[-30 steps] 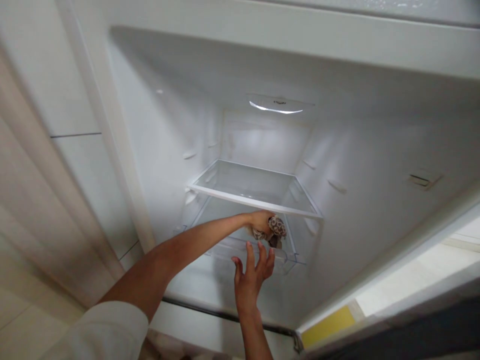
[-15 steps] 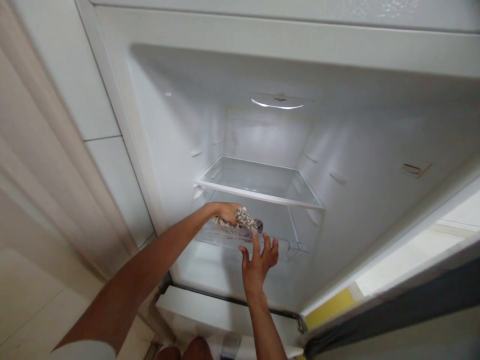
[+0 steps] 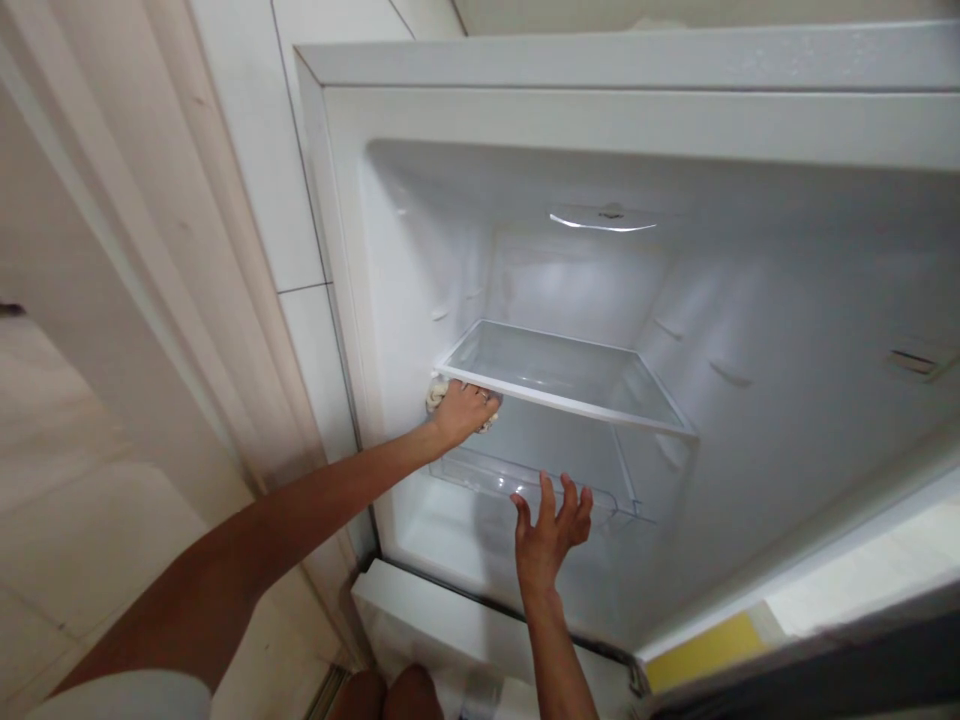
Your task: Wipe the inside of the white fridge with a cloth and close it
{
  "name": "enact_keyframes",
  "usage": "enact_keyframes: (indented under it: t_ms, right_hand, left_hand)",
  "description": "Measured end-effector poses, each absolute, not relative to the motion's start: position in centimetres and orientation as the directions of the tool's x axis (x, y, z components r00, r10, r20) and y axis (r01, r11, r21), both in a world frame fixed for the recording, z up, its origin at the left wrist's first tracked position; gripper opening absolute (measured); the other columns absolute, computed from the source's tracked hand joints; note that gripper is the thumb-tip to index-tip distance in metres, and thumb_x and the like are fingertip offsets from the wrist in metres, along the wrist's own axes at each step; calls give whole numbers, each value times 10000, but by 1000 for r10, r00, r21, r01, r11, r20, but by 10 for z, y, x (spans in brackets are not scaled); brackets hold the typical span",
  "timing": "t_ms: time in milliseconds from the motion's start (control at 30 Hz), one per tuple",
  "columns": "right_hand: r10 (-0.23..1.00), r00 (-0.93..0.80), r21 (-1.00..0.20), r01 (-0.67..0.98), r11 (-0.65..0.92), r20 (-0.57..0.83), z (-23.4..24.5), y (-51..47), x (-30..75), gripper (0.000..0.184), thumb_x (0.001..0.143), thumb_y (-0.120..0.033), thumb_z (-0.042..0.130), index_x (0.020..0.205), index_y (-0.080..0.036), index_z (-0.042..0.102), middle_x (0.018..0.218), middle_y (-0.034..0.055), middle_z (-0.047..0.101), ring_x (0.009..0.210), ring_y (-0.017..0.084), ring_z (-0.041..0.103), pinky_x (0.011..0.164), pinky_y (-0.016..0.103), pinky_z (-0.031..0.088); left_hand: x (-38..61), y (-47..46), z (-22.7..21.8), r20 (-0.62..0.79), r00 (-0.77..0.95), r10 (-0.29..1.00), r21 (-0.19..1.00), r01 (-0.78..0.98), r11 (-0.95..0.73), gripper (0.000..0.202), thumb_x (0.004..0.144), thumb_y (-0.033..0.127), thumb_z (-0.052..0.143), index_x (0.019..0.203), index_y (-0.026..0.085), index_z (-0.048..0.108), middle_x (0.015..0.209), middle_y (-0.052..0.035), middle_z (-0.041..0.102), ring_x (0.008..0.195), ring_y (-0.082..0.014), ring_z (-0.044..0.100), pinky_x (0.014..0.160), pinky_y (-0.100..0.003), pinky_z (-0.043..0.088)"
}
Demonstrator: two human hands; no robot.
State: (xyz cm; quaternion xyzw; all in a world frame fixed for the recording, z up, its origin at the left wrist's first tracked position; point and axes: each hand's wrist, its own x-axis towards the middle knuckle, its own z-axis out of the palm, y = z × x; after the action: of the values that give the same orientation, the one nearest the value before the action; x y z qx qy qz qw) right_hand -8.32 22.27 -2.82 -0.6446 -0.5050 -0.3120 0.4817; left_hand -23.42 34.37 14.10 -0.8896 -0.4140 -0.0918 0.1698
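Inside the fridge [image 3: 360, 300], my left hand [image 3: 463, 410] is closed on a bunched, patterned cloth [image 3: 437, 394]. It presses that cloth near the left wall, just under the front left corner of the upper glass shelf [image 3: 562, 385]. Most of the cloth is hidden by the hand. My right hand [image 3: 551, 535] has its fingers spread and curved upward, with nothing in it. Its fingertips are at the front edge of the lower clear shelf [image 3: 487, 475]; whether they touch it I cannot tell.
A lamp cover [image 3: 604, 217] sits under the fridge ceiling. Small shelf supports [image 3: 730, 374] stick out from the side walls. Below is a white drawer front or lower door top [image 3: 442, 600]. A tiled wall [image 3: 304, 340] stands close on the left, and something yellow [image 3: 705, 650] shows at the lower right.
My left hand has moved the cloth from the lower clear shelf up and left to the upper shelf's corner. The right hand keeps its pose by the lower shelf. The view has shifted left.
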Motion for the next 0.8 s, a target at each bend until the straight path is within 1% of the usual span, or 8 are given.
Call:
enact_keyframes:
  t_ms: [167,333,400,467,567,633,700,800]
  right_hand:
    - [418,337,-354,935,-40,844,-21,217,-88,444,999,-517,507,1296,-209,628,1411,200,536,1453,399,330,1061,600,335]
    - [441,329,-340,939,-57,835,-17,210,-89,419,1014,-476,486,1304,-207,626,1439,204,524,1476,397,307,1070,624,337]
    - [447,329,-344,938,-51,832,-15,209,-91,428,1017,-473,480,1314,-199,621,1453,211,515,1490,400,290,1070,631,347]
    - [447,330,-345,937,-50,832,-13,209,-93,429,1017,-464,487,1325,-194,616,1467,218,508,1502,403,276,1074,643,350]
    - [452,317,-335,941,-43,834,-7,206,-95,412,1026,-419,484,1353,-196,599,1508,224,479,1529,403,239,1091,677,334]
    - [452,302,-338,941,0,840,-6,199,-93,408,1027,-363,490,1389,-192,566,1546,231,440,1542,398,229,1096,683,341]
    - [401,301,-364,927,91,865,-12,187,-87,405,1008,-266,528,1405,-188,540,1546,232,442,1527,381,290,1093,654,376]
    - [292,312,-383,896,227,904,-49,163,-69,410,939,-95,572,1334,-203,576,1412,189,574,1408,315,483,1048,539,460]
  left_hand:
    - [-222,370,131,331,623,709,-273,782,-560,245,949,112,519,1105,124,707,1071,-192,724,1080,-315,643,903,-480,453]
    - [-211,406,135,375,591,714,-309,806,-505,197,970,294,606,1095,161,677,1113,-90,683,1091,-246,618,950,-453,493]
    - [-209,421,138,387,592,707,-313,805,-503,218,978,347,603,1096,175,667,1122,-76,672,1074,-227,616,955,-442,499]
    - [-207,435,139,397,596,698,-311,803,-508,240,989,360,581,1112,171,663,1137,-81,669,1076,-230,615,947,-440,498]
    - [-205,453,138,407,611,679,-299,791,-533,258,1012,320,517,1113,146,677,1138,-126,680,1117,-274,609,928,-452,480]
    - [-204,462,138,416,623,663,-286,781,-555,270,1014,295,492,1118,138,685,1138,-149,688,1137,-297,603,936,-463,458]
    - [-203,470,137,431,626,650,-265,777,-572,275,1008,277,487,1145,147,687,1147,-155,694,1144,-302,602,962,-471,436]
    - [-199,485,137,455,602,656,-214,789,-576,277,991,233,479,1147,156,694,1133,-173,699,1127,-307,610,949,-460,427]
